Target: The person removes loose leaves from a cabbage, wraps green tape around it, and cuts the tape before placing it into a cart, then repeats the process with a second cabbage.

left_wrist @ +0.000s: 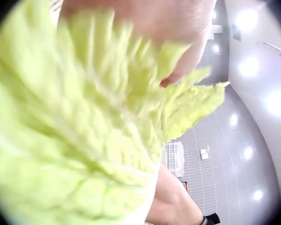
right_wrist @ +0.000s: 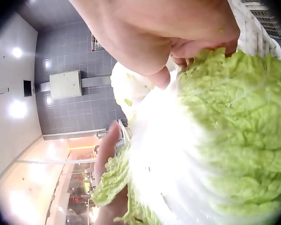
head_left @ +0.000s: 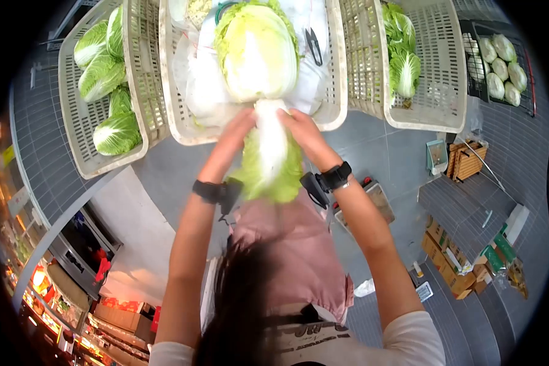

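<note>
A loose napa cabbage leaf [head_left: 272,143] hangs between my hands in the head view, its white stalk end up against a napa cabbage [head_left: 259,52]. My left hand [head_left: 239,127], blurred, holds its left edge. On the opposite side my right hand [head_left: 303,129] grips it near the stalk end. In the right wrist view the right hand [right_wrist: 168,37] curls its fingers over the leaf's top edge. The left wrist view is mostly filled by the frilly leaf [left_wrist: 84,126], which partly hides the left hand [left_wrist: 145,21].
The cabbage lies in a white crate [head_left: 337,91] lined with plastic, with black snips [head_left: 314,46] beside it. A left crate [head_left: 73,137] and a right crate [head_left: 436,119] hold more cabbages. A black basket [head_left: 478,85] with several pale heads stands far right. Cardboard boxes [head_left: 448,262] lie lower right.
</note>
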Motion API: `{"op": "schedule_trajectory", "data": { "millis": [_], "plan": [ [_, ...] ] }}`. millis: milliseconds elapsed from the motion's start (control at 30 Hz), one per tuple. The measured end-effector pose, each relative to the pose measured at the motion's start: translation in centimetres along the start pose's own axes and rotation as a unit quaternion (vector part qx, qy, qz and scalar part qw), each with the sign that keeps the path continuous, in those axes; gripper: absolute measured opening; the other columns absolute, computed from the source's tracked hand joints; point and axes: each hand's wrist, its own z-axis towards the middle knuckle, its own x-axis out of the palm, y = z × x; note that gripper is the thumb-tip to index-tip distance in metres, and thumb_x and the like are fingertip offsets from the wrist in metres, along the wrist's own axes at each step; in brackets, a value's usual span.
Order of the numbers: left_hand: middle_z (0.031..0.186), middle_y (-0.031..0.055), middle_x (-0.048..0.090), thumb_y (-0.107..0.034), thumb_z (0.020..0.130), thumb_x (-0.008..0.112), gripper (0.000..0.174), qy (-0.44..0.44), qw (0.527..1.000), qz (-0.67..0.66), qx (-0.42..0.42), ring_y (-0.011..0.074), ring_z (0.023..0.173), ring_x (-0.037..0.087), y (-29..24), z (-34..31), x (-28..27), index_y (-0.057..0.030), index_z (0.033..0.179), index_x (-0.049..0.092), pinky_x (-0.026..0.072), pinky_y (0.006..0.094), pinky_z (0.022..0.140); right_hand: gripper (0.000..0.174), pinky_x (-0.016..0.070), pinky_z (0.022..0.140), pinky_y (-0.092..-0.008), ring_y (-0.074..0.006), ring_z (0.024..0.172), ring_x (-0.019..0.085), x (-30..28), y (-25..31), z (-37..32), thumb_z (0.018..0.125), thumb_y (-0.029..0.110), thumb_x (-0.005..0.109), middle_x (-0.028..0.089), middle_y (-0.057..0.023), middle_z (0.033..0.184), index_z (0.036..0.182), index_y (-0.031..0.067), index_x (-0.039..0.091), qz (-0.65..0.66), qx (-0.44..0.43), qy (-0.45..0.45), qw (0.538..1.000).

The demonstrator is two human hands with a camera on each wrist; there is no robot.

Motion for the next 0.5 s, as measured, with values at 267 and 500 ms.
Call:
{"op": "schedule_trajectory", "data": {
  "millis": [267,500],
  "plan": [
    [0.096,0.0093,0.068,-0.017,0.089,0.063,0.032,-0.047,0.981,0.185,0.047,0.0118,0.082,0.061,1.3,4.6,1.4,0.0049,0.112,0.062,0.0485,0.0267,0.076,0.026,0.0451,0.062,-0.0243,-0.0083,0.071,0.056,-1.7,0.9,3.2,0.093,0.026,0.06,0.065,-0.0039,0.086,0.104,0.0029,0.06,-0.047,-0.051,0.016,0.997],
    [0.098,0.0132,0.069,-0.015,0.09,0.062,0.027,-0.072,0.975,0.191,0.084,0.0178,0.088,0.063,1.1,2.2,1.1,0.0028,0.11,0.063,0.0475,0.0297,0.083,0.016,0.0371,0.047,-0.0211,-0.0051,0.054,0.046,0.0,1.0,0.7,0.096,0.018,0.055,0.055,0.0002,0.071,0.091,0.0038,0.052,-0.04,-0.108,0.021,0.993]
  ]
}}
